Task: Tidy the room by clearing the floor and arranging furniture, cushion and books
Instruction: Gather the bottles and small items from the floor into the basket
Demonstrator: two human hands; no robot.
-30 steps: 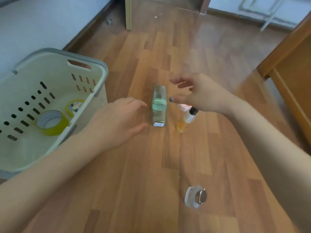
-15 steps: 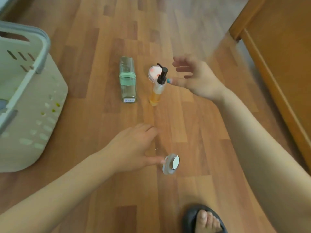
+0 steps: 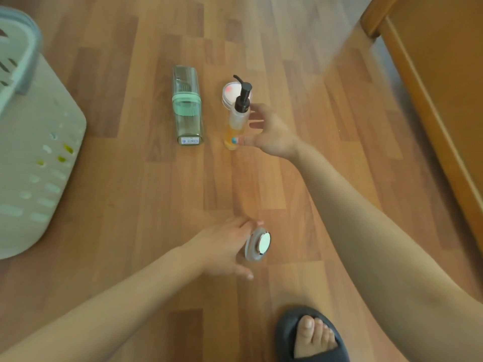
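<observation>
Spanning the room, wood-plank floor [image 3: 130, 178] — basket [image 3: 39, 152] left, wooden furniture [image 3: 444, 74] right.

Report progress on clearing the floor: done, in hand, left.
Done: something yellowish shows through the basket slots, so some items seem stowed. In hand: the right hand curls round the pump bottle; the left hand touches the frosted jar, grip not closed. Left: the green-banded container and pink-lidded pot lie on the floor.
</observation>
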